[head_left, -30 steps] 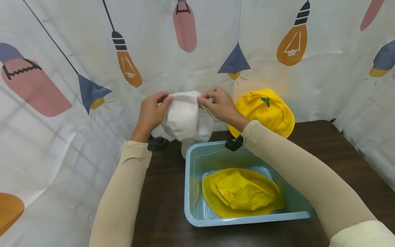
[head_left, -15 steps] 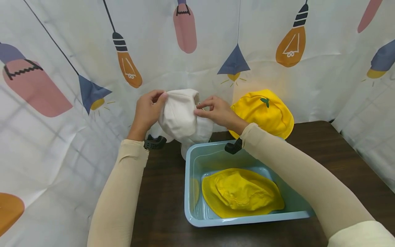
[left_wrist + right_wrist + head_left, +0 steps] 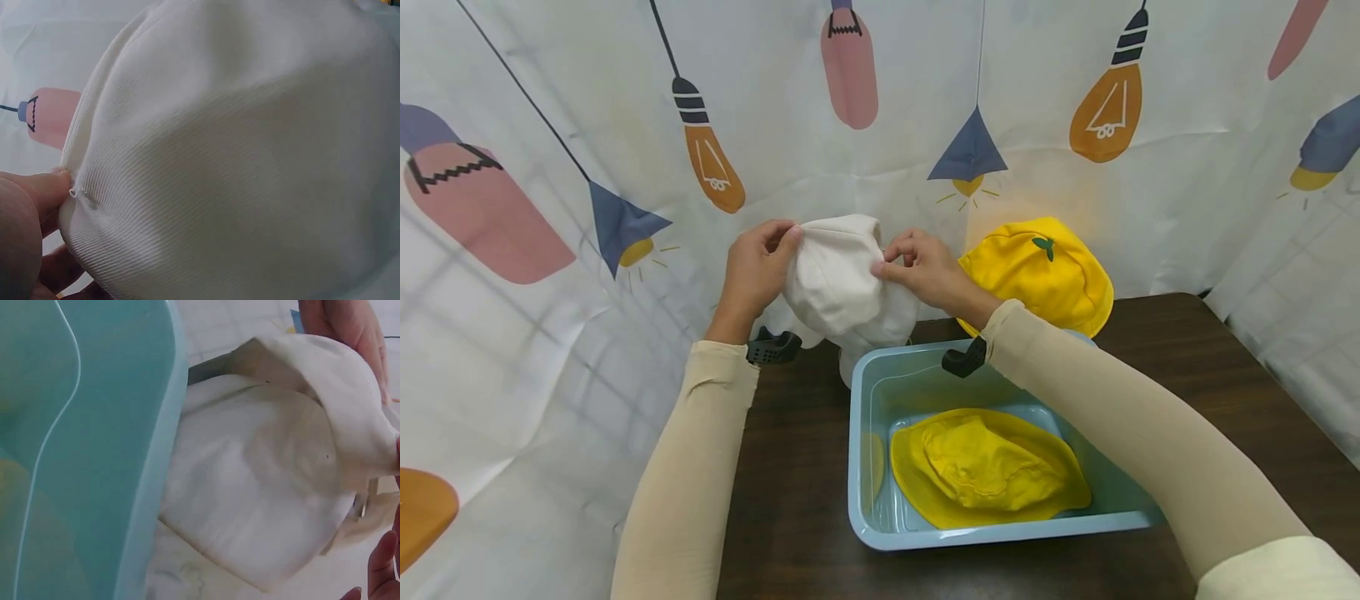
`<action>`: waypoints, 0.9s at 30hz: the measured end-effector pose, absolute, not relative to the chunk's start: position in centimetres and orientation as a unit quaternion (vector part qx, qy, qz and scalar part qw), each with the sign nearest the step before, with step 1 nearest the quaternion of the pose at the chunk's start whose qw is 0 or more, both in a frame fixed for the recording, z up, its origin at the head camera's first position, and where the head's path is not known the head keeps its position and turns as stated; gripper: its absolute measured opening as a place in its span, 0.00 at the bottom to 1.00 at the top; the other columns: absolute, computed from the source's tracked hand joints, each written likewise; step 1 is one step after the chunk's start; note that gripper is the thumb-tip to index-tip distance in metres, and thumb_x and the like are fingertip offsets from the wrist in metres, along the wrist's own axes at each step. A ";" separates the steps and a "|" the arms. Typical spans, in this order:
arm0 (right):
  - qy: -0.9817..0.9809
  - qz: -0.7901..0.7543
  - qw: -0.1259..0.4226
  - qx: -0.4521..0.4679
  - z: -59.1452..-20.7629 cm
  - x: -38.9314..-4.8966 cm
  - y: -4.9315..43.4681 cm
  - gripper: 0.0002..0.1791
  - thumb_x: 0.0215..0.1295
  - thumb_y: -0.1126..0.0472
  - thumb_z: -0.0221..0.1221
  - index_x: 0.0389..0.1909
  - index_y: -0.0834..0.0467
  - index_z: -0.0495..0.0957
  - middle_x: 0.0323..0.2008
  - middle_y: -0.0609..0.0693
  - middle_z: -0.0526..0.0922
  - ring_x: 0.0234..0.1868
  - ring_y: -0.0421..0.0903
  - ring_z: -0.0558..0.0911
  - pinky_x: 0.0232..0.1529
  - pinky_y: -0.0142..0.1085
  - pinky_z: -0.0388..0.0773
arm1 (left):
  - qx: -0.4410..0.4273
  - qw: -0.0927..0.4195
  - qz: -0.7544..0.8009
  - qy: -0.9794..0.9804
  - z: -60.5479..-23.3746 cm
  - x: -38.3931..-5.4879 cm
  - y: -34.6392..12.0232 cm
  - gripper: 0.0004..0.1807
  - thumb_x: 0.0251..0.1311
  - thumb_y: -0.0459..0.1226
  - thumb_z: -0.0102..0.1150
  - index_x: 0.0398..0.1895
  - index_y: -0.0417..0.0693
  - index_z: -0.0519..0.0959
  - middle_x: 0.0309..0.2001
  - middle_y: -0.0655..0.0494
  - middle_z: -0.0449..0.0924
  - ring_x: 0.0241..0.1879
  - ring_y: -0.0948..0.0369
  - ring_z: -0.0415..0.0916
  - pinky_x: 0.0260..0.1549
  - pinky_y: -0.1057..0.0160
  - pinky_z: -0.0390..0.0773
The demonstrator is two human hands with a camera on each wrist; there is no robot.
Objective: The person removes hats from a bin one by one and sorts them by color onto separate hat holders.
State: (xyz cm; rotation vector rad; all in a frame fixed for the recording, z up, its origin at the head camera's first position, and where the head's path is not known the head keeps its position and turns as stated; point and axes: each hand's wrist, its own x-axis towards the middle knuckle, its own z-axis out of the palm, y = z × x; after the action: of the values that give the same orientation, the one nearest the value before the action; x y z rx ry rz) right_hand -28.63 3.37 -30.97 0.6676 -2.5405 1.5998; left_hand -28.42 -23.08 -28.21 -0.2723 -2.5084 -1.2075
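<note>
A white cloth hat (image 3: 838, 279) is held up at the back of the table, behind the blue tub. My left hand (image 3: 758, 271) pinches its upper left edge between thumb and fingers. At the hat's right edge, my right hand (image 3: 928, 271) pinches the cloth. The left wrist view is mostly filled by white ribbed fabric (image 3: 219, 162), with the left thumb pressing its edge. In the right wrist view, part of the white hat (image 3: 350, 406) is turned up into a fold over a smooth white section. Part of a pale, rounded thing (image 3: 847, 367) shows beneath it.
A light blue tub (image 3: 867, 533) stands in the middle of the dark table (image 3: 790, 500). One yellow hat (image 3: 992, 467) lies inside. Another yellow hat (image 3: 1045, 271), with a green leaf, sits upright behind the tub at right. A printed curtain (image 3: 895, 158) encloses the table.
My right hand has moved from the hat's top edge down to its right side and pinches there. The left hand has shifted slightly left, keeping its pinch; the hat's top is more spread.
</note>
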 end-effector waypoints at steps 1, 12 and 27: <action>-0.825 0.521 0.037 0.215 -30.9 -28.6 3.4 0.11 0.66 0.53 0.69 0.38 0.58 0.87 0.44 0.50 0.76 0.40 0.49 0.70 0.38 0.37 0.67 | -0.096 0.170 -0.426 -0.884 -28.2 -28.4 -23.1 0.25 0.74 0.54 0.52 0.60 0.47 0.82 0.56 0.46 0.84 0.54 0.52 0.81 0.56 0.49 0.79; -0.809 0.563 -0.024 0.166 -30.6 -28.6 3.0 0.18 0.73 0.48 0.62 0.47 0.58 0.88 0.49 0.51 0.77 0.51 0.48 0.74 0.50 0.38 0.73 | -0.093 0.167 -0.421 -0.887 -28.4 -28.1 -22.8 0.24 0.74 0.53 0.54 0.60 0.46 0.82 0.55 0.46 0.84 0.54 0.53 0.79 0.57 0.49 0.78; -0.758 0.639 0.027 0.131 -30.7 -28.5 3.3 0.16 0.66 0.51 0.69 0.47 0.57 0.89 0.45 0.49 0.75 0.49 0.47 0.74 0.53 0.43 0.79 | -0.092 0.165 -0.419 -0.888 -28.4 -27.7 -22.8 0.24 0.74 0.52 0.54 0.60 0.46 0.82 0.55 0.45 0.84 0.55 0.51 0.79 0.58 0.47 0.78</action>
State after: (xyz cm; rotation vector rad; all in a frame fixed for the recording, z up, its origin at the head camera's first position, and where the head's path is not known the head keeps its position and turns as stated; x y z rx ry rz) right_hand -28.54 3.34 -30.74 0.4040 -2.3401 1.9725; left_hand -27.68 -22.80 -28.43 -0.2634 -2.5303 -1.1951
